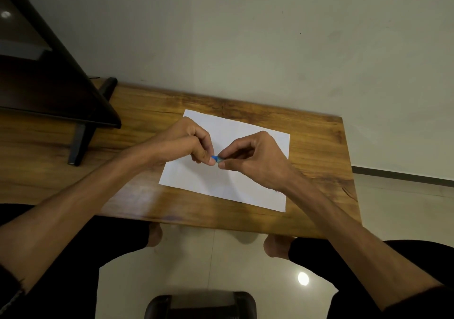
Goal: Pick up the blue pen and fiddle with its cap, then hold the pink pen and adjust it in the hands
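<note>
- Both hands meet over the middle of a white paper sheet (pixel 222 161) lying flat on the wooden surface (pixel 317 151).
- L hand (pixel 186 144): fingers curled, thumb + forefinger pinching one end of a small blue piece (pixel 215 158).
- R hand (pixel 255 161): fingers curled too, thumb + forefinger pinching the other end of the same blue piece — so it is held between the two hands, just above the sheet, near its centre.
- What the blue piece is: too small to tell; only a short blue bit shows between the fingertips, rest hidden.
- Progress, as a judgement: work looks early or mid-way — the piece is in hand and being handled at the fingertips, but the sheet shows no mark, fold or anything stuck on it, so whatever involves the paper seems not yet done.
- Whether the piece is being pulled apart, pressed together or just held: can't tell.
- Nearby: dark screen on a stand (pixel 49 77) at the far left of the surface, well apart from the sheet; a dark stool (pixel 201 304) on the tiled floor below.
</note>
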